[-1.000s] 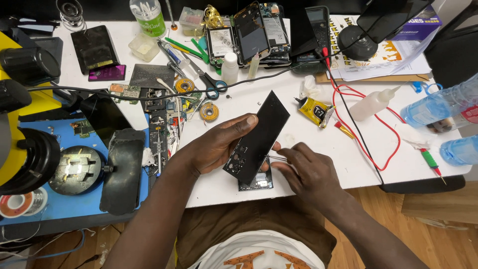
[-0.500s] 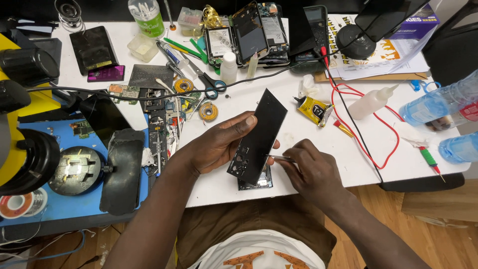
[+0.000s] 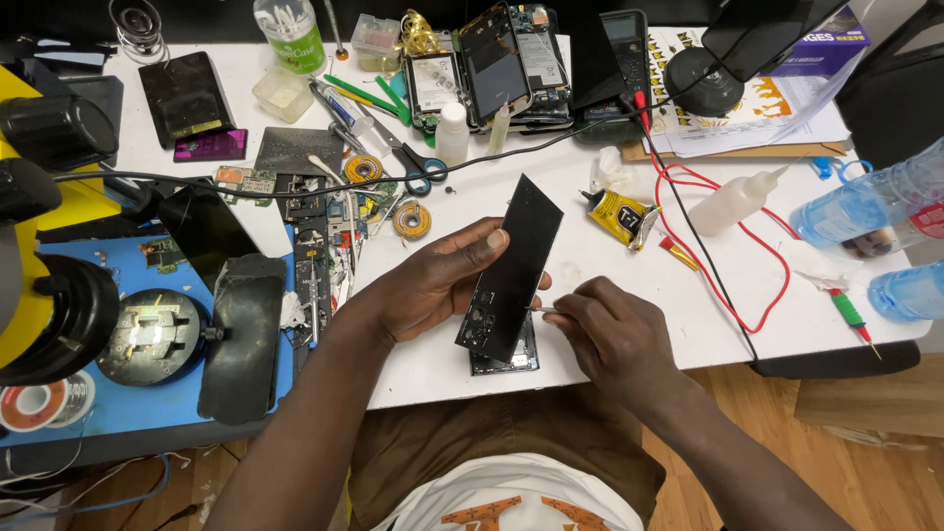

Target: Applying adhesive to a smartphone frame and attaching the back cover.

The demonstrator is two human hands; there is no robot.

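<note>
The left hand [image 3: 433,285] is clamping a black phone back cover [image 3: 511,265], tilting it off the phone body [image 3: 504,356] at the table's near edge; the right hand [image 3: 615,334] is pinching a thin metal tool [image 3: 543,309], best worked gently along the seam.

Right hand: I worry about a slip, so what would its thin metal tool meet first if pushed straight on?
Likely the black phone back panel that the left hand tilts up; the right hand aims the tool's tip at its edge.
</note>
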